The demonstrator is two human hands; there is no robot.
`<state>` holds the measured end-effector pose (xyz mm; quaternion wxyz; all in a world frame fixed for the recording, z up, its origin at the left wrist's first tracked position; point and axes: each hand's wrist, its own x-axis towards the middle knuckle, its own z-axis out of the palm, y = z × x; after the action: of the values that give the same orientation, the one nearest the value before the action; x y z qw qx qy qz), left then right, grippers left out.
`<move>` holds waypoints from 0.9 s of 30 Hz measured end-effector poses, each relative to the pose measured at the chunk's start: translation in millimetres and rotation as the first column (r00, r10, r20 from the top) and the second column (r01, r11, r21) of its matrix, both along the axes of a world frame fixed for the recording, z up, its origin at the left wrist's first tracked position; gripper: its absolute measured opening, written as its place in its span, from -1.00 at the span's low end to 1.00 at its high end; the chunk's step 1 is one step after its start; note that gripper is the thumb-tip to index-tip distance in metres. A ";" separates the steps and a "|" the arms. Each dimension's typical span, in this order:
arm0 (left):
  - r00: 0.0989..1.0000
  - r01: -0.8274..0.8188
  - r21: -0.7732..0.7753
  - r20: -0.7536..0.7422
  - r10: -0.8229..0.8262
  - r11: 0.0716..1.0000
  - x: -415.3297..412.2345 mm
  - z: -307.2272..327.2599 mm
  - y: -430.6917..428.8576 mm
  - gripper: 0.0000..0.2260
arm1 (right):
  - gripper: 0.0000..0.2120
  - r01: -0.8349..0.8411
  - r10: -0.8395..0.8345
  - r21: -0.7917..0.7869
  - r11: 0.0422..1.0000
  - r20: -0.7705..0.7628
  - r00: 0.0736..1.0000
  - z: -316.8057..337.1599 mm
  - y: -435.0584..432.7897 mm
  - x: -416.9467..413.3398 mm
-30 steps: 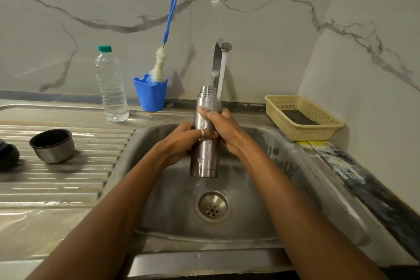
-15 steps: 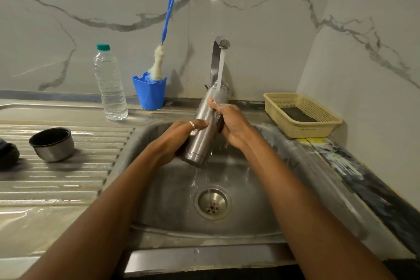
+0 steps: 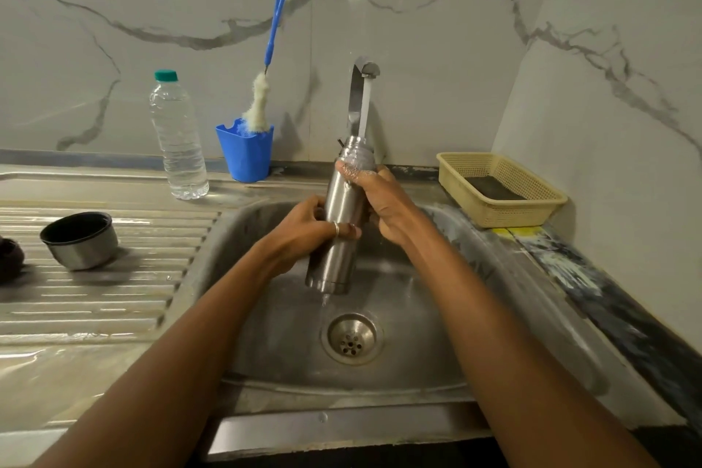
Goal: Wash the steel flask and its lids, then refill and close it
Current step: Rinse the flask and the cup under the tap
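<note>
A steel cup lid (image 3: 78,239) rests open side up on the ribbed drainer at far left. A plastic bottle (image 3: 178,137) and a blue holder (image 3: 245,150) with a brush (image 3: 262,103) stand by the wall. The left hand (image 3: 304,236) closes its grip round the middle of the steel flask (image 3: 340,224). The flask hangs above the sink (image 3: 437,315) drain, long axis near vertical, mouth up and tipped slightly right, under the tap (image 3: 362,87) stream. The right hand (image 3: 380,201) grips its upper body, just below the neck.
</note>
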<state>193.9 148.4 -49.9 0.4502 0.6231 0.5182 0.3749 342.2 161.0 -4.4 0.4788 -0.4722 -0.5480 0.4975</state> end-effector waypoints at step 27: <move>0.881 0.146 -0.194 -0.419 -0.217 0.970 -9.2 -7.3 10.3 -0.27 | -0.65 0.098 -0.128 0.120 0.988 0.276 0.953 -25.4 11.0 2.3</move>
<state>184.7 158.7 -57.2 0.4030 0.7000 0.5729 0.1395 344.5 172.0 -29.8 0.4474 -0.5432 -0.6084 0.3670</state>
